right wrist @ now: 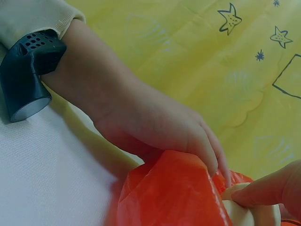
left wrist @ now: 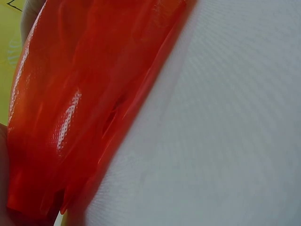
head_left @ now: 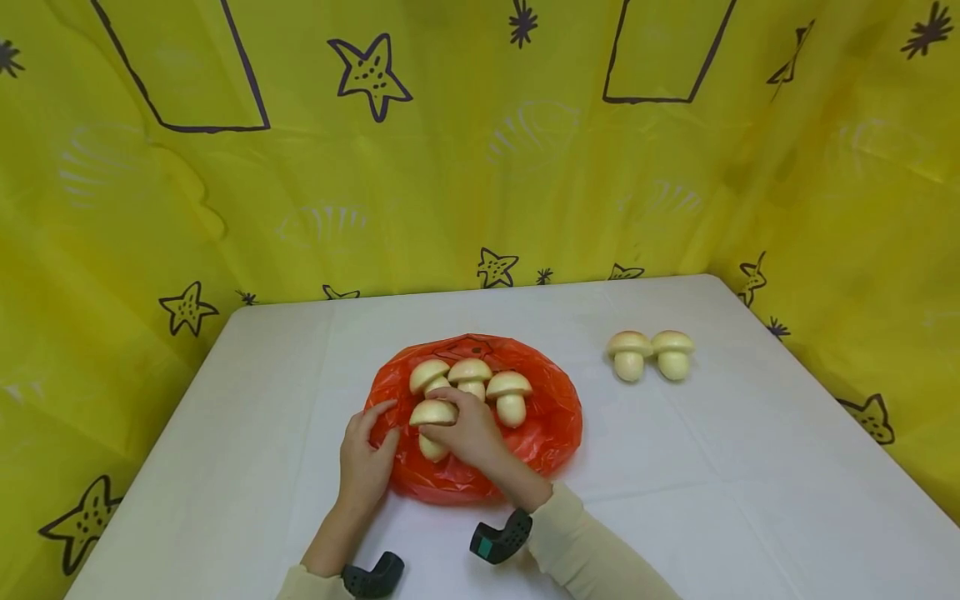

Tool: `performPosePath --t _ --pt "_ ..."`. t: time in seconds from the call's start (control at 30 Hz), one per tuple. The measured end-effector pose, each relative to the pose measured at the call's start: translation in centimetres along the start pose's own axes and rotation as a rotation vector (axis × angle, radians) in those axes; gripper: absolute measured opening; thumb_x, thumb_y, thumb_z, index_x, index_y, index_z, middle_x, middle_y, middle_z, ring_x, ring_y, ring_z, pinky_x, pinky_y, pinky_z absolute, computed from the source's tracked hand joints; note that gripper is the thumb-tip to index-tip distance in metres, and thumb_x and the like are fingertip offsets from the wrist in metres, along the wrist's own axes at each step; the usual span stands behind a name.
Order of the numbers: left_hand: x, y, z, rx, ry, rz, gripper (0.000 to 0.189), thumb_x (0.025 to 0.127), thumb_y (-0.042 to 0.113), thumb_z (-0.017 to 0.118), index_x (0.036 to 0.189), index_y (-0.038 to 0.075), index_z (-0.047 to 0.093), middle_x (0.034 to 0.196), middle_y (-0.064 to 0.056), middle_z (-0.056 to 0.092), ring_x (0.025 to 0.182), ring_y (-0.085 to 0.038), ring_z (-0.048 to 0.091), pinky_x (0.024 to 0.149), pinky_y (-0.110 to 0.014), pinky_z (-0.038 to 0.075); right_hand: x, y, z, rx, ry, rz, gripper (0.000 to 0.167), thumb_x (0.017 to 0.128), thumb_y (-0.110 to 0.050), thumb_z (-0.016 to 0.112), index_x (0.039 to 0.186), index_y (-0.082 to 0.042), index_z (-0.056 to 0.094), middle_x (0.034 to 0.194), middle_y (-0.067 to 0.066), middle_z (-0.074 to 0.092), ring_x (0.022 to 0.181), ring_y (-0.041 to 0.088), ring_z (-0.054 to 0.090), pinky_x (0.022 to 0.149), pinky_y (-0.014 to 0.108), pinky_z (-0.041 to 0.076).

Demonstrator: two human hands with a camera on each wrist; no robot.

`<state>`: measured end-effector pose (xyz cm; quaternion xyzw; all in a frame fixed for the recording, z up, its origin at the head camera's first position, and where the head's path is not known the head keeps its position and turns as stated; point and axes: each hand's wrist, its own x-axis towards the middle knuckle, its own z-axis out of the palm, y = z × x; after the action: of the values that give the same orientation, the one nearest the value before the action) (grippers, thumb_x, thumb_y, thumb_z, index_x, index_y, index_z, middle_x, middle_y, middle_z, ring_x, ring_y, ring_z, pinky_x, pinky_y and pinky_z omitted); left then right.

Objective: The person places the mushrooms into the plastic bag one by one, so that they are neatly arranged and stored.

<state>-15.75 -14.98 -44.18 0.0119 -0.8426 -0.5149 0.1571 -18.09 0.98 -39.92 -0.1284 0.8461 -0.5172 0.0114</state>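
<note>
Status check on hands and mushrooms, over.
Left hand at left rim of red bag. Right hand gripping one mushroom within its opening. Three more mushrooms inside, two on table. Nothing visibly blocking.

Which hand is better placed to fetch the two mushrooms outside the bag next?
Probably the right hand: the outside mushrooms lie on that side, nearer to it. It holds another mushroom, so would have to let go first. The left hand is across the bag from them.
</note>
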Motion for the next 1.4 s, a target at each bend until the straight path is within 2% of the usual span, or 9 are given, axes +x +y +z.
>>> performPosePath --t 0.47,0.67,0.87,1.13,1.4 --pt "-0.1 -0.1 0.1 0.014 0.011 0.042 0.032 0.084 0.002 0.056 0.116 0.006 0.06 0.108 -0.018 0.051 0.103 -0.032 0.048 0.088 -0.05 0.041 -0.4 0.1 0.8 -0.081 -0.018 -0.093 0.039 0.075 -0.009 0.075 0.111 -0.001 0.062 0.107 0.006 0.062 0.095 0.018 0.057 0.082 0.034 0.047" --pt "-0.1 -0.1 0.1 0.015 0.014 0.054 0.032 0.085 0.002 0.055 0.116 0.005 0.06 0.107 -0.018 0.051 0.102 -0.033 0.048 0.087 -0.051 0.041 -0.4 0.1 0.8 -0.084 -0.013 -0.084 0.04 0.075 -0.01 0.075 0.112 -0.002 0.061 0.108 0.006 0.062 0.096 0.018 0.057 0.082 0.034 0.047" --pt "-0.1 -0.1 0.1 0.007 0.021 0.049 0.033 0.083 0.001 0.057 0.115 0.006 0.06 0.106 -0.017 0.051 0.101 -0.03 0.048 0.087 -0.049 0.042 -0.4 0.2 0.6 -0.103 -0.005 -0.068 0.05 0.073 -0.017 0.077 0.116 -0.001 0.059 0.114 0.01 0.06 0.102 0.022 0.056 0.086 0.038 0.046" --pt "0.0 -0.1 0.1 0.002 0.019 0.043 0.033 0.083 0.002 0.057 0.115 0.006 0.06 0.107 -0.017 0.051 0.102 -0.029 0.047 0.087 -0.048 0.043 -0.6 -0.7 -1.6 -0.158 -0.082 -0.02 0.061 0.07 -0.027 0.08 0.121 -0.004 0.056 0.119 0.009 0.058 0.105 0.025 0.054 0.086 0.039 0.045" --pt "0.0 -0.2 0.1 -0.001 0.039 0.059 0.032 0.083 -0.001 0.056 0.115 0.005 0.061 0.104 -0.017 0.052 0.099 -0.029 0.048 0.086 -0.047 0.043 -0.3 -1.3 -4.9 -0.049 -0.092 0.029 0.052 0.07 -0.014 0.079 0.117 -0.006 0.059 0.115 0.012 0.058 0.1 0.031 0.055 0.078 0.036 0.05"
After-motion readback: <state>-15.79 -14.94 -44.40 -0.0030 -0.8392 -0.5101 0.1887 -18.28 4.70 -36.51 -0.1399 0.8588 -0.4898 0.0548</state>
